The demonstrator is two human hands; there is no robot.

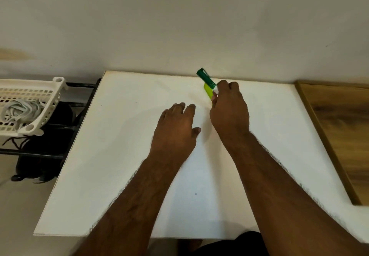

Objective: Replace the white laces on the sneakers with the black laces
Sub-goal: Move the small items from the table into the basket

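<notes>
White laces (19, 111) lie bundled in a white plastic basket (58, 88) at the far left. Under the basket, dark sneakers (43, 152) with black laces sit on a black rack, mostly in shadow. My right hand (229, 112) grips a green marker (205, 79) near the back of the white table (119, 156), over a small yellow-green note (208, 91). To its left, my left hand (175, 130) rests flat on the table, fingers straight, holding nothing.
A wooden board (343, 128) lies along the table's right side. The wall rises straight behind the table. The black rack (79, 100) stands against the table's left edge.
</notes>
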